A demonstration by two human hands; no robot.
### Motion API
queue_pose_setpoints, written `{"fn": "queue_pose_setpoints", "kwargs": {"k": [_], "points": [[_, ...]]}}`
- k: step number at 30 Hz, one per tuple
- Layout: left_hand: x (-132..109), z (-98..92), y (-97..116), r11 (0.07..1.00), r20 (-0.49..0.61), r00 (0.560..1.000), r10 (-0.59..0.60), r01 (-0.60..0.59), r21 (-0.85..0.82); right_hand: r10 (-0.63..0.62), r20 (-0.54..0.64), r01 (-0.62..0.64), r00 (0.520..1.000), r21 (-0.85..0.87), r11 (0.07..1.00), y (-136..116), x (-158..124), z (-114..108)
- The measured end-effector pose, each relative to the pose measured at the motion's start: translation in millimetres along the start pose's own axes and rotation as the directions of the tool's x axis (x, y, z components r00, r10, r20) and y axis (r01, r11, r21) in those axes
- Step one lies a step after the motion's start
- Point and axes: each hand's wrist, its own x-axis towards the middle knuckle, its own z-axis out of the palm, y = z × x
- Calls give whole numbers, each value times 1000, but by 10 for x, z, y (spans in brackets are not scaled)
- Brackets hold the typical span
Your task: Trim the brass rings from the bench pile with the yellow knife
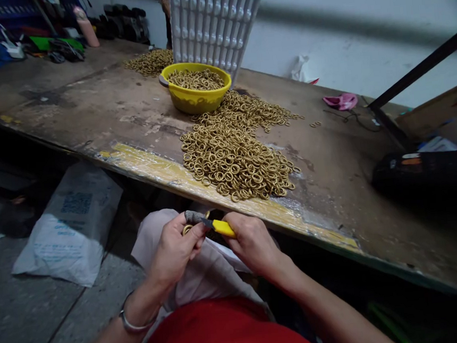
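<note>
My left hand (175, 248) is closed around a brass ring (187, 229), with a grey wrap on the thumb. My right hand (253, 241) grips a yellow-handled knife (222, 227) whose dark blade touches the ring. Both hands hover over a white cloth (205, 272) on my lap, just below the bench edge. A large heap of brass rings (235, 157) lies on the worn wooden bench (99, 113) right in front of me.
A yellow bowl (197, 98) full of rings stands behind the heap, with a white plastic crate (215, 20) leaning beyond it. More rings (150, 62) lie further back. A black bag (428, 172) sits at right, a white sack (71, 222) on the floor left.
</note>
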Motion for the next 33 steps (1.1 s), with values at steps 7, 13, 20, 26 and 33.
{"fn": "queue_pose_setpoints", "kwargs": {"k": [7, 13, 20, 26, 33], "points": [[-16, 10, 104, 992, 30, 999, 12, -15, 128, 78, 62, -58, 995, -268, 962, 90, 120, 65], [-146, -29, 168, 987, 173, 979, -104, 80, 143, 232, 17, -209, 972, -382, 901, 195, 389, 37], [9, -121, -18, 977, 126, 983, -130, 149, -153, 135, 31, -108, 990, -444, 889, 1, 1030, 250], [90, -317, 11, 895, 202, 966, -163, 231, -381, 129, 27, -106, 991, -413, 904, 111, 1182, 267], [192, -263, -51, 885, 81, 976, -204, 219, -411, 174, 65, -159, 983, 784, 601, 6, 729, 197]]}}
